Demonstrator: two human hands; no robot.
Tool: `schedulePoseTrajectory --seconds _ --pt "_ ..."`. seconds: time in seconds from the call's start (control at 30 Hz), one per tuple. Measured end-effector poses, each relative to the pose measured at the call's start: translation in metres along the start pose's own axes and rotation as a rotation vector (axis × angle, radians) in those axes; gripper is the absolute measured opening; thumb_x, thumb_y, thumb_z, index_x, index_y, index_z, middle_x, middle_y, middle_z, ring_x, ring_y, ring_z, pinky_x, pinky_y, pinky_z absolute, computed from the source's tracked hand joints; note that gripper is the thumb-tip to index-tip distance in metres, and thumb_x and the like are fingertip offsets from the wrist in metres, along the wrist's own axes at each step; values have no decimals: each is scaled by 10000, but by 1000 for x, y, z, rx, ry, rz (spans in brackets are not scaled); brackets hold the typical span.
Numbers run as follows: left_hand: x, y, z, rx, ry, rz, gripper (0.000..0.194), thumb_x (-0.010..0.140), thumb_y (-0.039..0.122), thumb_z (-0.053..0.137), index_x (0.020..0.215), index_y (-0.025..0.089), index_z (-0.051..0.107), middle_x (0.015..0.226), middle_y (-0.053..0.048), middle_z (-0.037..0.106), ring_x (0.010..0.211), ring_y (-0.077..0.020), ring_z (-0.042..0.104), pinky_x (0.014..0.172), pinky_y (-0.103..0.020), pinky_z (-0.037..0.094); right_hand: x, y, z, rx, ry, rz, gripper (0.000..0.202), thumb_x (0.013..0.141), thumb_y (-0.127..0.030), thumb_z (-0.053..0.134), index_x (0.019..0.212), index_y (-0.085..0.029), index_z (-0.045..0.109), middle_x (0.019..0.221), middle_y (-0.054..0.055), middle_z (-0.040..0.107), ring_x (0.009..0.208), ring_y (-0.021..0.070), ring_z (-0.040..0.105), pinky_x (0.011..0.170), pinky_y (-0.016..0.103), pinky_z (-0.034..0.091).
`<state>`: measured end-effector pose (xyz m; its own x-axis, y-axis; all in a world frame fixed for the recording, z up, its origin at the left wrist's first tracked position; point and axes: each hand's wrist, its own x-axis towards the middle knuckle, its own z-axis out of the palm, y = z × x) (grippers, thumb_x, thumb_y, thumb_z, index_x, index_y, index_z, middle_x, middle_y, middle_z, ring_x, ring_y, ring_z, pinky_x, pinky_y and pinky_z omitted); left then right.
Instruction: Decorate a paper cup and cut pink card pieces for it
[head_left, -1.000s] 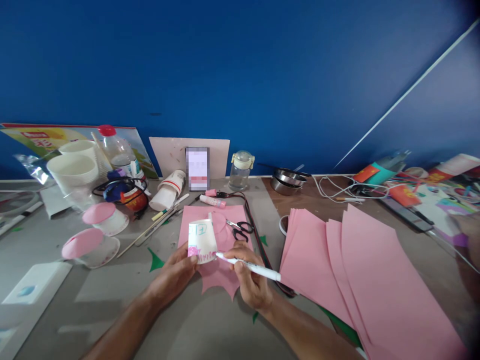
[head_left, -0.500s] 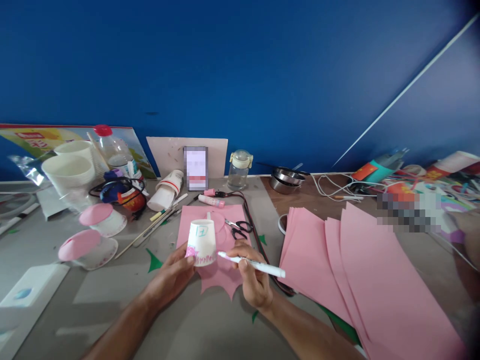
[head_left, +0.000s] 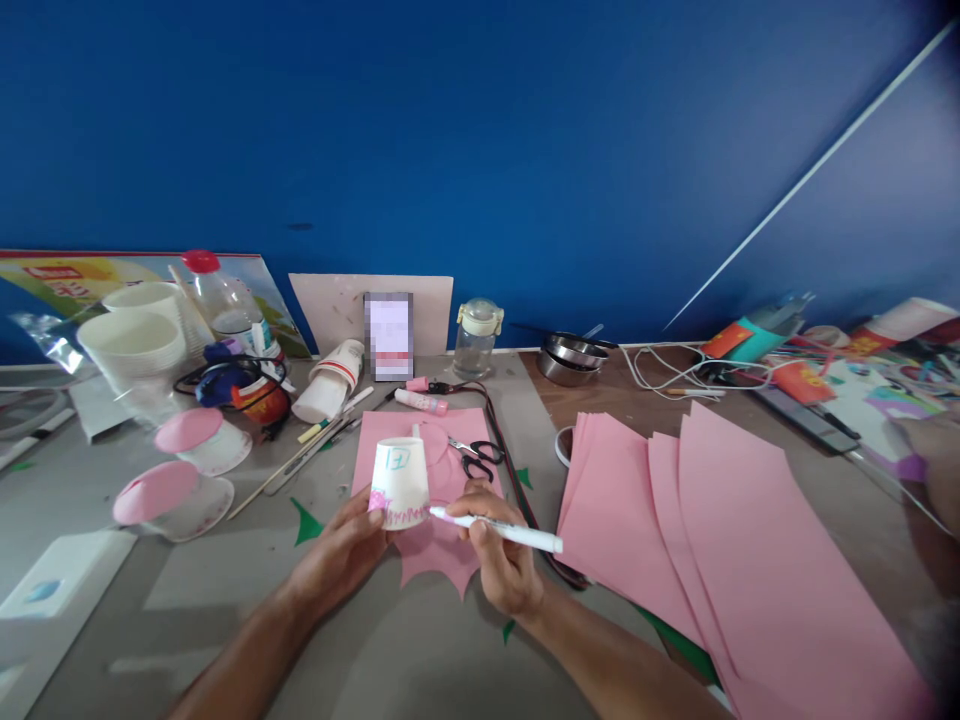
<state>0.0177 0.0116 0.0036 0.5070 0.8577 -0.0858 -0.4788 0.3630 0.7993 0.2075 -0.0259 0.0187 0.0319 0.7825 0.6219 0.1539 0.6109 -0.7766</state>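
A white paper cup [head_left: 402, 482], rim downward, is held by my left hand [head_left: 346, 548]. Green marks show on its side, with pink strokes and a pink patch along the rim. My right hand [head_left: 504, 560] grips a white marker pen [head_left: 517, 535], its tip at the right edge of the cup's rim. Below the cup lies a sheet of pink paper [head_left: 439, 565] with a scalloped front edge. Black-handled scissors [head_left: 480, 465] rest on that sheet, beside a pink paper round partly hidden by the cup.
Two pink-topped cups [head_left: 172, 495] stand at left, before stacked paper cups [head_left: 131, 340]. A phone [head_left: 393, 337] leans at the back near a lidded glass jar [head_left: 478, 340]. Pink paper sheets [head_left: 765, 540] spread at right, near a black cable [head_left: 512, 470]. A co-worker's arm [head_left: 941, 465] shows far right.
The view has shifted slightly. Cup and marker sit a little further left and higher, and the marker's tip remains by the cup's rim. Both grips are the same.
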Motion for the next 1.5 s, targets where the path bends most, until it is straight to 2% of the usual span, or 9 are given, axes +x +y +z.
schedulePoseTrajectory --seconds 0.23,0.37,0.57,0.73,0.87,1.0,1.2,1.5 --pt "0 -2 -4 -42 -2 4 347 809 319 657 1107 147 703 1097 -125 717 1044 -271 626 977 -383 422 -2 2 -1 28 0 35 329 977 -408 366 956 -262 660 587 20 532 657 219 528 725 439 450" --pt "-1 -2 -3 -51 -6 -11 351 799 321 668 1104 154 709 1090 -112 721 1050 -275 624 994 -401 415 -1 0 -1 40 -8 20 319 976 -419 365 980 -272 649 638 30 574 653 213 539 706 434 457" --pt "-1 -1 -3 -68 11 -31 358 791 339 677 1090 146 715 1076 -111 726 1028 -275 635 967 -389 445 1 -2 -1 66 0 -32 297 984 -366 368 1028 -269 645 609 17 549 667 214 546 720 431 445" --pt "-1 0 -4 -72 13 -33 346 782 325 682 1075 144 722 1070 -112 729 1025 -283 635 947 -392 457 1 -1 -2 66 -34 -29 313 978 -368 374 961 -245 661 594 10 531 644 203 537 693 410 443" --pt "-1 0 -4 -72 14 -47 359 777 333 687 1081 144 721 1119 -117 716 1046 -290 626 944 -396 460 2 -2 -1 65 10 -14 310 982 -390 368 1008 -268 652 614 22 551 648 208 527 691 416 446" --pt "-1 0 -4 -86 18 -51 349 771 339 695 1059 145 728 1084 -114 729 1023 -281 636 952 -388 459 3 -4 -1 60 -25 -22 299 987 -392 368 1022 -287 646 598 9 546 638 200 540 706 414 452" --pt "-1 0 -5 -90 -3 -59 359 784 338 681 1084 144 719 1120 -114 717 1067 -287 620 991 -398 438 2 -3 -2 65 3 2 305 984 -390 372 1002 -278 655 601 17 547 660 209 548 688 407 448" --pt "0 2 -3 -103 1 -60 386 778 347 696 1107 147 716 1142 -112 714 1079 -285 616 955 -373 466 4 -3 -1 53 29 -25 316 982 -353 377 955 -233 668 585 4 553 622 187 539 705 392 434"
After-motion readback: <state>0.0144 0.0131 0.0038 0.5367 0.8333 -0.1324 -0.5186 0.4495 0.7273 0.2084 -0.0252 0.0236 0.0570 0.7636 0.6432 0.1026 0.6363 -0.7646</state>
